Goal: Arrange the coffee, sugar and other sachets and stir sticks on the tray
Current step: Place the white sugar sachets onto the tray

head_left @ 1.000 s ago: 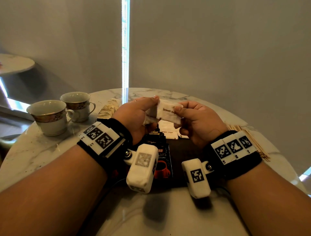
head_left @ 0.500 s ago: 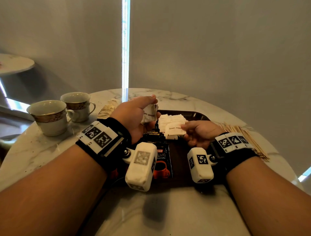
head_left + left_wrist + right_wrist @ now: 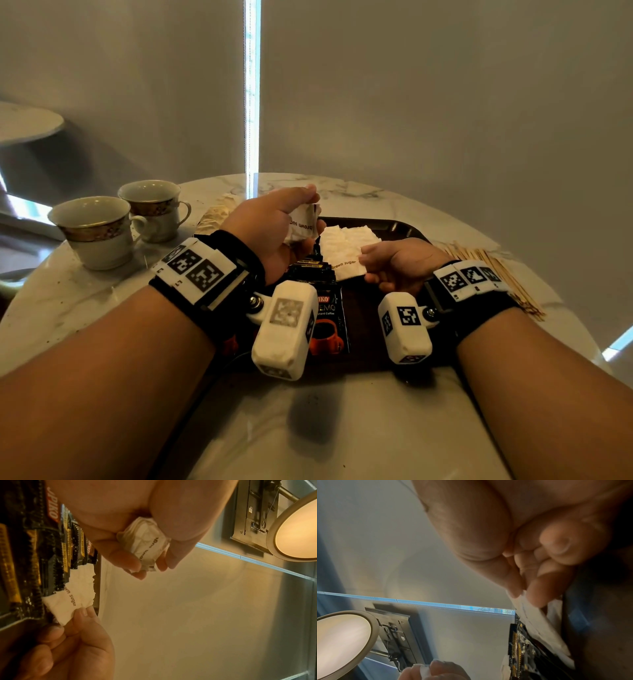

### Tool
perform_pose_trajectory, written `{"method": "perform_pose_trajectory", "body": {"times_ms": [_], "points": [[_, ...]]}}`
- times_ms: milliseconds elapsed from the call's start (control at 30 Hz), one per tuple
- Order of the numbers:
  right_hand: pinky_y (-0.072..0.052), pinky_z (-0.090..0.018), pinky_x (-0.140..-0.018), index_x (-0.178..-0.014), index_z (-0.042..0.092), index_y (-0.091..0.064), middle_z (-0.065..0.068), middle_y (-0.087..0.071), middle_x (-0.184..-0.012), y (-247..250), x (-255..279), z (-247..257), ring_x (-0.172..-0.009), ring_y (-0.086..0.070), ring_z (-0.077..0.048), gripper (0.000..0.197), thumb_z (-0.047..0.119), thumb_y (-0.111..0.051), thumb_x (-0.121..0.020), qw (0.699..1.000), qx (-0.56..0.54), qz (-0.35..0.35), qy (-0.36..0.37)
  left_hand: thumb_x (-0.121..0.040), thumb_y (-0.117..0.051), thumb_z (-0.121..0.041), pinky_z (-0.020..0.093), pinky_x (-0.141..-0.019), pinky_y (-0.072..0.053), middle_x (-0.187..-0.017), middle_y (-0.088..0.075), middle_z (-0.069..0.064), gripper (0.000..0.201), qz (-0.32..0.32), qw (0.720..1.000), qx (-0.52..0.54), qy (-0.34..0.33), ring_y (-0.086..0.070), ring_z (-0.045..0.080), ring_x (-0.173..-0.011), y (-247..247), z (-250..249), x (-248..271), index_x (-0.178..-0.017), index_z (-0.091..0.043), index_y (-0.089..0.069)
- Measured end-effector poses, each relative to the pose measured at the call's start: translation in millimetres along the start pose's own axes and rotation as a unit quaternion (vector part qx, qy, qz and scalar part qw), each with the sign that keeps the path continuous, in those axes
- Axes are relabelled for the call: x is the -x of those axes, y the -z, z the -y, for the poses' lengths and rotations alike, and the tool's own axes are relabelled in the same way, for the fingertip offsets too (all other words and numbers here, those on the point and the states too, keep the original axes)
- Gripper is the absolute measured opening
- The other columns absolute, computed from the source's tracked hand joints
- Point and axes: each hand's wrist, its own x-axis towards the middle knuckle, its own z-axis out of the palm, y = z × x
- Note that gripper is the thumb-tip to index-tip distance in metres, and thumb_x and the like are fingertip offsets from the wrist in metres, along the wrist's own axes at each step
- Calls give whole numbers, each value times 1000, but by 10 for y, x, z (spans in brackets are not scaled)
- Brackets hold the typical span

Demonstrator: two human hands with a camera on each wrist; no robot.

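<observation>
My left hand grips a small stack of white brown sugar sachets above the far left of the dark tray; the wrist view shows the stack between thumb and fingers. My right hand pinches the right end of one brown sugar sachet, low over the tray beside a row of white sachets. Its other end overlaps the black coffee sachets, which lie in a fanned row. Wooden stir sticks lie on the table right of the tray.
Two gold-banded cups stand at the left of the round marble table. A pile of pale paper sachets lies left of the tray. A grey wall stands close behind the table.
The hands parted. My right hand drew one brown sugar sachet off the stack and lowered it to the tray beside the white row. My left hand kept the rest, raised.
</observation>
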Motion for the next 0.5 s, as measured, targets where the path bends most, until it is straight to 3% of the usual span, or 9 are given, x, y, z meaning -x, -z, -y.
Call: {"method": "perform_pose_trajectory", "body": {"times_ms": [133,267,500], "points": [[-40,-19,-37,-122,8,-58,-14,-64,-105,9,-32,-15,-56,-64,-12,31,-1,-58,-92,1000,13,9,0,-95,-64,-27,22,-43,-44,-83,-64,3,14,1,1000,-2,1,-64,17,-67,-11,-3,15,-88,-15,-66],[-44,-19,-40,-116,9,-61,-12,-67,-96,16,-18,-8,-60,-65,-13,26,-1,-59,-92,1000,22,8,4,-95,-65,-26,23,-44,-45,-83,-64,4,14,-6,1000,-7,3,-64,17,-66,-20,-5,30,-89,-14,-66],[-47,-19,-42,-101,11,-64,-10,-74,-94,-10,38,21,-62,-68,-14,15,-1,-58,-94,998,57,-1,-3,-94,-65,-21,23,-45,-47,-82,-64,6,9,-8,1000,8,10,-65,17,-62,-37,-7,42,-92,-12,-66]]}}
